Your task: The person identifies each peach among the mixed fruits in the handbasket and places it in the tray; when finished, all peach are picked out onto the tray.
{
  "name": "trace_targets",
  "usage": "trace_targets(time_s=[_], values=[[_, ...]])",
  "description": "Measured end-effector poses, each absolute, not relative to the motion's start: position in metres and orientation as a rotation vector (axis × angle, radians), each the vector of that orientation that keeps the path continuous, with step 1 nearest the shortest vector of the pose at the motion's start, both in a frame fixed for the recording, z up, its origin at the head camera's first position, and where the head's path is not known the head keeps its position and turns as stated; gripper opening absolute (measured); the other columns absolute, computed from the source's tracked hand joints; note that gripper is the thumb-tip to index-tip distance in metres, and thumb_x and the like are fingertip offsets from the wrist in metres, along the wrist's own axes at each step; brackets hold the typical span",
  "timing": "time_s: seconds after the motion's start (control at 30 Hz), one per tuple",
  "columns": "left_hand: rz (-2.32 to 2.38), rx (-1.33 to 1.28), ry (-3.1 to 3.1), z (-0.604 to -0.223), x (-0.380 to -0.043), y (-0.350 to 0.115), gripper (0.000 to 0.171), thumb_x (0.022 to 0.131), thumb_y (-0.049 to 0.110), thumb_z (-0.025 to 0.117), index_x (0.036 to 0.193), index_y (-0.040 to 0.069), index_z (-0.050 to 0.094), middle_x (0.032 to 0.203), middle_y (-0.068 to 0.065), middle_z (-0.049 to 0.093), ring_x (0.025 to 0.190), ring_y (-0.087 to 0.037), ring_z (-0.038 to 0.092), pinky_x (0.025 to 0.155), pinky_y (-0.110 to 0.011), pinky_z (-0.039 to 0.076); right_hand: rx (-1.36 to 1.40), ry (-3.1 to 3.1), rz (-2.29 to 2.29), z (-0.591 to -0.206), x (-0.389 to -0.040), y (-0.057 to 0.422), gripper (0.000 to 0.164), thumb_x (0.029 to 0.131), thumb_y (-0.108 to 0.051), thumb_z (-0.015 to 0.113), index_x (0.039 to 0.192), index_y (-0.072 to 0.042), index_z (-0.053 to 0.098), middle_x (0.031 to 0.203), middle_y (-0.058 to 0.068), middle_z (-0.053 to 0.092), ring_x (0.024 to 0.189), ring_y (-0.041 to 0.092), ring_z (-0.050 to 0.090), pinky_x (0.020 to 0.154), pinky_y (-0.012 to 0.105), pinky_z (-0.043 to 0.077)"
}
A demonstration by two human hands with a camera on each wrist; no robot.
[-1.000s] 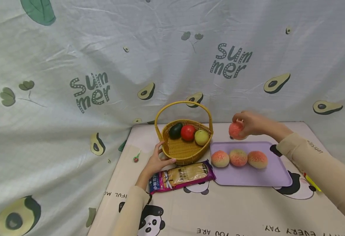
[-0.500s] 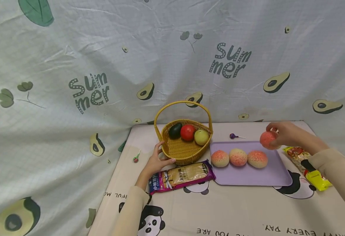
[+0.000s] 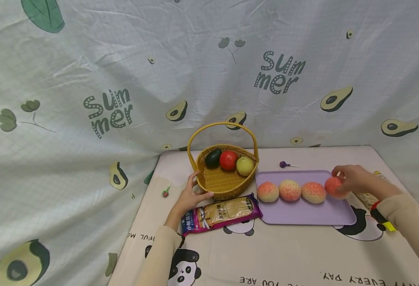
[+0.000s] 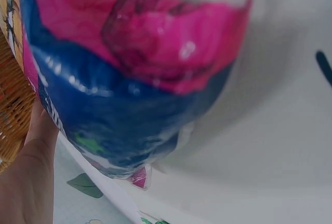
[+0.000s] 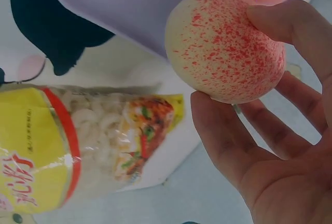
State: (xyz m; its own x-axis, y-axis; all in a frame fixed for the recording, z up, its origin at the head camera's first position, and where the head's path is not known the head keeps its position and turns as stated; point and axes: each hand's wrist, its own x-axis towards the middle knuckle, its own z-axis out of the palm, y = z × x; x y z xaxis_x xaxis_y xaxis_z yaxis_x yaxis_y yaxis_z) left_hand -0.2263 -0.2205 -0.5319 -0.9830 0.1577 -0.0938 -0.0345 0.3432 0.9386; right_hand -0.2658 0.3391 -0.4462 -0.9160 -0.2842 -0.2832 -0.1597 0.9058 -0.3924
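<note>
My right hand [image 3: 356, 180] pinches a peach [image 3: 334, 187] between thumb and fingers at the right end of the lilac tray [image 3: 302, 216]. In the right wrist view this peach [image 5: 225, 47] is cream with red speckles, the thumb on one side and fingertips under the other. Three more peaches lie in a row on the tray, the nearest peach [image 3: 313, 192] close beside the held one. My left hand [image 3: 188, 198] holds the left end of a yellow wicker basket [image 3: 224, 182], thumb at the front and fingers at the left rim; its fingertips are hidden in the left wrist view.
Inside the basket sit an avocado [image 3: 213, 158], a red fruit [image 3: 228, 160] and a pale green fruit [image 3: 245, 166]. A purple noodle packet [image 3: 220, 214] lies before it. Lollipops [image 3: 165, 193] lie left and behind the tray; a yellow food bag [image 5: 93, 141] lies to the right.
My right hand has carried the peach rightward from behind the tray, then down to the right end of the peach row. The left hand and basket have stayed put.
</note>
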Motion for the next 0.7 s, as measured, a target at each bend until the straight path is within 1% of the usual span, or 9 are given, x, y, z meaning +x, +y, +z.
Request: trace_targets(time_s=[0.1, 0.27, 0.47, 0.7], values=[[1.712, 0.121, 2.427, -0.532, -0.227, -0.22, 0.099, 0.092, 0.026, 0.081, 0.166, 0.026, 0.015, 0.17, -0.025, 0.019, 0.137, -0.048, 0.055, 0.111, -0.058, 0.05, -0.33, 2.722, -0.552, -0.453, -0.264, 0.34, 0.053, 0.072, -0.012, 0.086, 0.116, 0.007, 0.061, 0.099, 0.022, 0.062, 0.087, 0.033, 0.058, 0.07, 0.036, 0.054], [1.699, 0.122, 2.434, -0.533, -0.227, -0.22, 0.1, 0.092, 0.026, 0.082, 0.166, 0.027, 0.015, 0.171, -0.024, 0.018, 0.141, -0.047, 0.052, 0.111, -0.056, 0.05, -0.304, 2.686, -0.582, -0.459, -0.261, 0.341, 0.052, 0.073, -0.011, 0.085, 0.115, 0.007, 0.06, 0.099, 0.024, 0.062, 0.087, 0.032, 0.058, 0.069, 0.034, 0.053], [1.694, 0.119, 2.433, -0.533, -0.229, -0.22, 0.101, 0.092, 0.026, 0.082, 0.167, 0.027, 0.014, 0.171, -0.024, 0.019, 0.137, -0.047, 0.056, 0.111, -0.056, 0.051, -0.289, 2.685, -0.577, -0.465, -0.262, 0.342, 0.055, 0.073, -0.014, 0.088, 0.116, 0.007, 0.06, 0.099, 0.023, 0.062, 0.087, 0.032, 0.058, 0.069, 0.033, 0.053], [1.691, 0.115, 2.434, -0.533, -0.229, -0.22, 0.1, 0.092, 0.025, 0.082, 0.166, 0.026, 0.014, 0.171, -0.024, 0.019, 0.137, -0.047, 0.056, 0.111, -0.056, 0.051, -0.281, 2.685, -0.565, -0.467, -0.263, 0.342, 0.056, 0.073, -0.014, 0.088, 0.116, 0.008, 0.059, 0.101, 0.027, 0.062, 0.087, 0.034, 0.059, 0.071, 0.037, 0.055]])
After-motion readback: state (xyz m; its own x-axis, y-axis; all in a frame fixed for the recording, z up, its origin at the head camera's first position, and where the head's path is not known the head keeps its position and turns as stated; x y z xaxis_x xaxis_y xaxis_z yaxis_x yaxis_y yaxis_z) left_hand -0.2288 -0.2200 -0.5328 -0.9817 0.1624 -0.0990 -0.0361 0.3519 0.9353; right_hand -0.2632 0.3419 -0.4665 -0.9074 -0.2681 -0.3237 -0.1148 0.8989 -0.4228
